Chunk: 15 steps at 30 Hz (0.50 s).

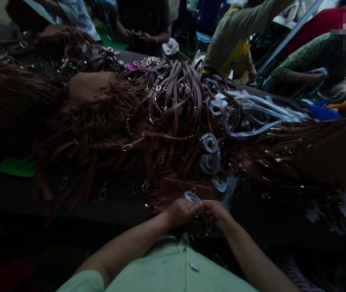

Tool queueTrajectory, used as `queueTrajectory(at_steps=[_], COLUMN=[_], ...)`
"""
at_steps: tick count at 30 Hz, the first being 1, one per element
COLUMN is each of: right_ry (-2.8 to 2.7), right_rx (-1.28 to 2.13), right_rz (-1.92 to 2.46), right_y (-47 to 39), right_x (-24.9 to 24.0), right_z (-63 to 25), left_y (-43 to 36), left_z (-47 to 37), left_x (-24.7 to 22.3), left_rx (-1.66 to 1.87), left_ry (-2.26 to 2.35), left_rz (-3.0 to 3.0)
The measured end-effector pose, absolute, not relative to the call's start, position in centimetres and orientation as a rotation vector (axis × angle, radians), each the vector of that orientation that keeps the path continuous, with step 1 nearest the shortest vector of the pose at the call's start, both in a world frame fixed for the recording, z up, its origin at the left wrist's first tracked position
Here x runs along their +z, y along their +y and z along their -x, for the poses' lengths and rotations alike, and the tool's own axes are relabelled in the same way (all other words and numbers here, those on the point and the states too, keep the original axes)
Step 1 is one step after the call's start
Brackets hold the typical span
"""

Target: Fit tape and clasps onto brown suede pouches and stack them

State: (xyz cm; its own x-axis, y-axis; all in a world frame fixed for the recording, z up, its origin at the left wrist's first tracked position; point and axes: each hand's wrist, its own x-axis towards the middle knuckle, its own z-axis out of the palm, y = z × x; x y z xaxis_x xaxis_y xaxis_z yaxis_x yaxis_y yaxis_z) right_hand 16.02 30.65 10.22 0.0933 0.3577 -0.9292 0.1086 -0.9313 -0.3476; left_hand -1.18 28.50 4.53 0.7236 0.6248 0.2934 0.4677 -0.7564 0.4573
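Observation:
Both hands meet low in the centre, over a brown fringed bag [173,190] lying near the table's front edge. My left hand [182,211] is closed on a strip of clear plastic wrap [193,197], which loops up beside a metal clasp. My right hand [216,211] is pinched close against the left one; what its fingertips hold is too small and dark to make out. Below the hands hangs a metal clasp [208,227]. Just beyond the bag stand two plastic-wrapped rolls [208,143].
Brown straps with metal clasps [179,93] are heaped behind the bag. Fringed brown pieces [89,87] pile up at the left, more [328,150] at the right. Long plastic-wrapped straps [261,107] lie back right. A green item [11,166] lies far left. Several people stand across the table.

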Motion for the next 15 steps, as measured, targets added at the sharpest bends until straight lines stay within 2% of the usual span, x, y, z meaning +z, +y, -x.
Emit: queueTrajectory(at_steps=[15], right_ry=[-0.538], right_rx=[1.938], right_rz=[2.389], right_y=[31.5], right_x=[10.2], right_z=[-16.7], left_y=[28.5], left_z=[0.5], left_x=[5.9], left_rx=[0.411], left_ry=[0.907], left_rz=[-2.527])
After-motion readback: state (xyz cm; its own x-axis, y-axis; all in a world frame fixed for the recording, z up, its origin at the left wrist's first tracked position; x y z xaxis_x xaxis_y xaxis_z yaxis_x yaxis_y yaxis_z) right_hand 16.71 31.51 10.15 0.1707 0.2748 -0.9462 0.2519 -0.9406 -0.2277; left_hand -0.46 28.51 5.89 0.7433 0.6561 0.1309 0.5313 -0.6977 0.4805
